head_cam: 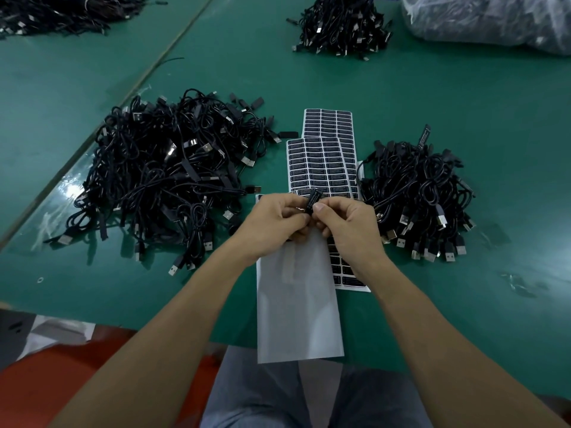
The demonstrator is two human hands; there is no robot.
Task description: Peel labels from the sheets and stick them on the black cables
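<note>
My left hand (275, 220) and my right hand (343, 223) meet over the middle of the green table (463, 118). Together they pinch a small black label (313, 199) wrapped on a cable part that is mostly hidden by the fingers. Sheets of black labels (324, 159) lie just beyond my hands. A blank white backing sheet (296, 304) lies under my wrists and hangs over the table's near edge. A big heap of black USB cables (167, 177) is on the left, a smaller heap (417, 199) on the right.
Another cable pile (343, 23) sits at the far middle, a clear plastic bag (494, 20) of cables at the far right, and more cables (61, 10) at the far left. A seam strip (133, 88) runs diagonally across the table. My legs and an orange seat (61, 381) are below.
</note>
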